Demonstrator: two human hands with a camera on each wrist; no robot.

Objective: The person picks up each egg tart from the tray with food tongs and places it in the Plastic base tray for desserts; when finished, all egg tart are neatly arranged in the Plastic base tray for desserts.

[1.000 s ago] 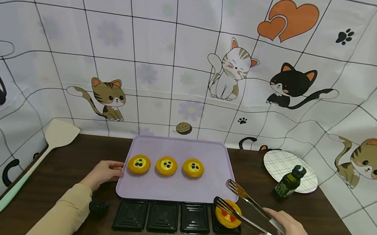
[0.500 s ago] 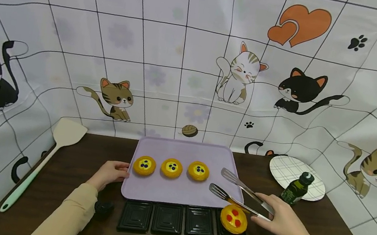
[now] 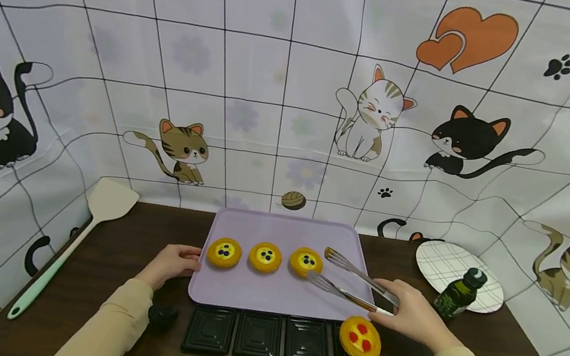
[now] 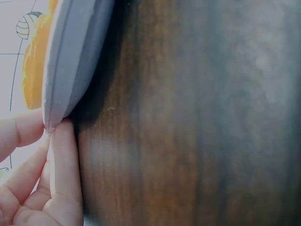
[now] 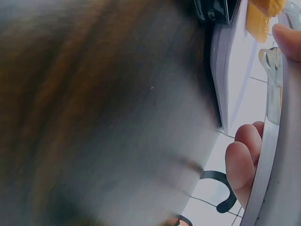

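My left hand (image 3: 171,266) pinches the left rim of a lilac tray (image 3: 257,294); in the left wrist view its fingertips (image 4: 62,136) meet at the tray's edge. Three yellow tarts with dark blue dots (image 3: 224,253) lie in a row on the tray. My right hand (image 3: 410,313) grips metal tongs (image 3: 378,288), their arms spread at the right side of the rightmost blue-dotted tart (image 3: 306,262). Whether they touch it I cannot tell. A tart with red dots (image 3: 360,339) rests on the rightmost of several black square dishes (image 3: 258,337).
A green bottle (image 3: 460,294) stands right of my right hand, in front of a white checked plate (image 3: 439,263). At the left, a cream spatula with a mint handle (image 3: 43,284) leans against the cat-patterned wall covering (image 3: 255,76). Everything stands on a dark wooden table (image 3: 141,225).
The tongs have moved off the red-dotted tart, leaving it on the black dish, and gone up and left to the rightmost blue-dotted tart. My left hand stays at the tray rim.
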